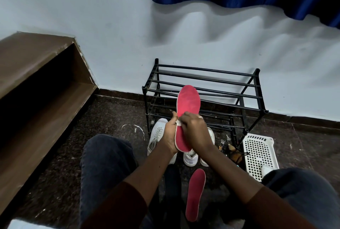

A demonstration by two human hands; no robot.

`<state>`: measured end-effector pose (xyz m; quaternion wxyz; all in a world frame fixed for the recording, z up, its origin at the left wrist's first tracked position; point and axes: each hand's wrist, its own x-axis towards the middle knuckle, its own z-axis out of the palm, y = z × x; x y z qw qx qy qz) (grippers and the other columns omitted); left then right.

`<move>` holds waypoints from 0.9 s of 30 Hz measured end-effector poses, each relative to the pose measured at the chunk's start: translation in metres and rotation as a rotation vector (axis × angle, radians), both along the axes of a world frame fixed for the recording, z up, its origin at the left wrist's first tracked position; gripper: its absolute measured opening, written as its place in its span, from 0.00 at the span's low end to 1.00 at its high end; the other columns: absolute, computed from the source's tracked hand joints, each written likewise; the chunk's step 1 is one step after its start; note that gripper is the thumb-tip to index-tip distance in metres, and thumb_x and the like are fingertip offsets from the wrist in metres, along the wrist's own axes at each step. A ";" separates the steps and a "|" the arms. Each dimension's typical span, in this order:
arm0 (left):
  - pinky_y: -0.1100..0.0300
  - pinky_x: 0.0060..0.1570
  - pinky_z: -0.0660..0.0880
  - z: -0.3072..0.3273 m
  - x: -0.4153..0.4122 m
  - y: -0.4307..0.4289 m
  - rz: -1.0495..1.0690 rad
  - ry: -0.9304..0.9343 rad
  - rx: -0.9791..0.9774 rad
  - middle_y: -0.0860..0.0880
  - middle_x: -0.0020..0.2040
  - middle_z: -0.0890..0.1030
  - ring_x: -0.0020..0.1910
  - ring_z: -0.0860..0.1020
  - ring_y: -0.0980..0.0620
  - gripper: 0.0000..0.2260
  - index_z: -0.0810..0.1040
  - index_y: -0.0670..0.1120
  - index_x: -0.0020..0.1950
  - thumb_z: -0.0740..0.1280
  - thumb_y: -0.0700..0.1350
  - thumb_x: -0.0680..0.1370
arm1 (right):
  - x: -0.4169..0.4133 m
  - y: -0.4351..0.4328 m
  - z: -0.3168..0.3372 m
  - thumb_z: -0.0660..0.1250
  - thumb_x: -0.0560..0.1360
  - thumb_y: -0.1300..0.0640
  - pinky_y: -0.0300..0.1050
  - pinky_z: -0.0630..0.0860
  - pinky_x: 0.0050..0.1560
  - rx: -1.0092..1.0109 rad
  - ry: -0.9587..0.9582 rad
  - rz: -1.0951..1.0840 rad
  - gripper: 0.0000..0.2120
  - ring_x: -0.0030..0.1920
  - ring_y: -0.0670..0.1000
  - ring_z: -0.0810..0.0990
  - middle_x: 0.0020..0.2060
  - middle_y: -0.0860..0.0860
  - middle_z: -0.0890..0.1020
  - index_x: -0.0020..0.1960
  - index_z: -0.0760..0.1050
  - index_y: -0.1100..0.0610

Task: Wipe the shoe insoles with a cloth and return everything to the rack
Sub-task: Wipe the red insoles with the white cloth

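Observation:
My left hand [170,133] grips a red insole [188,100] by its left edge and holds it upright, toe end up, in front of the black shoe rack [204,89]. My right hand [195,129] presses a small white cloth [178,122] against the insole's middle, and only a corner of the cloth shows under the fingers. A second red insole [195,193] lies flat on the dark floor between my knees. Two white sneakers [157,137] stand on the floor below my hands, partly hidden by them.
The rack's bars carry nothing. A white perforated plastic basket [257,153] sits on the floor right of the rack, with keys [222,142] and small items beside it. A loose white shoelace [134,127] lies left of the sneakers. A brown wooden shelf unit [36,85] stands at left.

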<state>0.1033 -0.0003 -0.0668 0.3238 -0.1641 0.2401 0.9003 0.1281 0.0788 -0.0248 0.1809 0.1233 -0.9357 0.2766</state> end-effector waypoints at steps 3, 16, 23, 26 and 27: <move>0.53 0.41 0.81 0.001 0.004 0.003 0.012 0.031 0.010 0.40 0.47 0.82 0.45 0.83 0.44 0.28 0.81 0.39 0.50 0.51 0.59 0.81 | -0.012 0.006 0.001 0.63 0.65 0.68 0.45 0.70 0.33 -0.016 0.000 -0.051 0.07 0.30 0.57 0.76 0.31 0.55 0.79 0.35 0.80 0.62; 0.57 0.40 0.80 -0.011 -0.002 -0.003 -0.057 -0.012 -0.064 0.40 0.54 0.79 0.39 0.82 0.45 0.37 0.74 0.37 0.61 0.50 0.69 0.76 | 0.047 0.002 -0.024 0.59 0.70 0.61 0.43 0.69 0.38 -0.060 0.067 0.102 0.10 0.36 0.55 0.77 0.37 0.54 0.79 0.39 0.79 0.61; 0.58 0.41 0.81 -0.013 0.008 0.000 -0.069 0.112 -0.070 0.43 0.42 0.84 0.41 0.83 0.48 0.29 0.85 0.40 0.44 0.51 0.57 0.81 | -0.001 0.017 -0.015 0.63 0.67 0.67 0.45 0.68 0.30 0.014 -0.013 -0.130 0.05 0.30 0.58 0.74 0.31 0.56 0.77 0.34 0.76 0.62; 0.58 0.45 0.81 -0.015 0.008 0.000 -0.042 0.080 -0.066 0.43 0.44 0.84 0.43 0.83 0.48 0.29 0.85 0.41 0.46 0.50 0.57 0.82 | -0.012 0.020 -0.014 0.65 0.68 0.70 0.47 0.71 0.33 -0.015 -0.047 -0.183 0.05 0.33 0.59 0.76 0.33 0.57 0.79 0.37 0.78 0.64; 0.57 0.46 0.80 -0.014 0.008 -0.001 -0.034 0.077 -0.060 0.43 0.44 0.83 0.43 0.83 0.48 0.29 0.85 0.41 0.46 0.50 0.58 0.82 | -0.011 0.019 -0.014 0.65 0.68 0.71 0.47 0.72 0.34 -0.025 -0.048 -0.187 0.06 0.33 0.59 0.76 0.34 0.57 0.79 0.38 0.79 0.64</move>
